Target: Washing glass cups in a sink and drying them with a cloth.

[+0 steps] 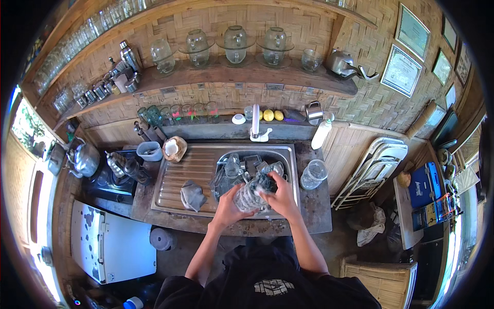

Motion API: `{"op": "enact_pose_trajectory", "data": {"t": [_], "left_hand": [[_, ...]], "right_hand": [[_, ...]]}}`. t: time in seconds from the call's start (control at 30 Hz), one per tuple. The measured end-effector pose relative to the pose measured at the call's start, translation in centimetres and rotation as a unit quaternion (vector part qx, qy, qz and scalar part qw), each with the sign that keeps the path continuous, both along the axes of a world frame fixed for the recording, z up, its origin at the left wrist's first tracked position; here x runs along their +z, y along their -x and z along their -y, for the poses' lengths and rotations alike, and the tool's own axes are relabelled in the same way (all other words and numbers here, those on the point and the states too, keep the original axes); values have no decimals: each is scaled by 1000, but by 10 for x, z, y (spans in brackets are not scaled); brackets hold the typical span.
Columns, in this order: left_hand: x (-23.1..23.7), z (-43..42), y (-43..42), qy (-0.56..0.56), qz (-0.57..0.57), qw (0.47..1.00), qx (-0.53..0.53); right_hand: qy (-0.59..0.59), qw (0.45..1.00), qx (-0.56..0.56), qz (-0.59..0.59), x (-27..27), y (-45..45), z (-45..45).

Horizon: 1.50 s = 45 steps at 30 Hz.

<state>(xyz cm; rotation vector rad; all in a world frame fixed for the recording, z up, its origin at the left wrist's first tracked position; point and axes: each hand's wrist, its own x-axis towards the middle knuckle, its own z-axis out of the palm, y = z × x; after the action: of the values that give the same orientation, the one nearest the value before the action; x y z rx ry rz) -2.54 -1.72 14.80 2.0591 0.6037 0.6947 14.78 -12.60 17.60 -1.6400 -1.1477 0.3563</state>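
My left hand [230,207] grips a clear ribbed glass [246,199] above the front edge of the sink. In my right hand [283,197] is a dark scrubbing sponge [265,183], pressed to the glass near its rim, with white suds around it. Below them the stainless steel sink basin [289,158] holds several glasses and dishes, among them an upright glass mug [232,166]. My hands hide part of the basin. A folded grey cloth [193,196] lies on the ribbed drainboard [200,162] to the left.
A white faucet [255,123] rises behind the basin. A white pump bottle [322,133] and a clear plastic tub [313,174] stand at the right. Left are a coconut half [175,148], a plastic container [149,151] and a stove [115,185] bearing pots. Glassware lines the wooden shelf [239,75].
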Motion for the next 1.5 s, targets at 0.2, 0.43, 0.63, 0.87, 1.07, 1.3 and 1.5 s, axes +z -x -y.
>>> {"op": "enact_pose_trajectory", "data": {"t": [0.2, 0.43, 0.63, 0.87, 1.07, 1.3, 1.5], "left_hand": [[3, -8, 5, 67, -26, 985, -160], [-18, 5, -7, 27, 70, 996, 39], [-33, 10, -5, 249, 151, 955, 57], [-62, 7, -13, 454, 236, 857, 64], [-49, -4, -19, 559, 339, 752, 83], [-43, 14, -22, 447, 211, 859, 129], [-58, 10, -18, 543, 265, 793, 73]], "right_hand": [[25, 989, 144, -6, 13, -7, 4], [15, 998, -62, 10, -2, 15, -5], [-70, 987, -133, -55, -30, -3, -11], [-87, 995, 26, 35, -13, 22, -26], [-12, 988, 105, 116, -44, 50, 0], [-90, 994, -7, 53, -39, 40, -22], [-45, 991, 79, 94, -30, 40, -13]]}}
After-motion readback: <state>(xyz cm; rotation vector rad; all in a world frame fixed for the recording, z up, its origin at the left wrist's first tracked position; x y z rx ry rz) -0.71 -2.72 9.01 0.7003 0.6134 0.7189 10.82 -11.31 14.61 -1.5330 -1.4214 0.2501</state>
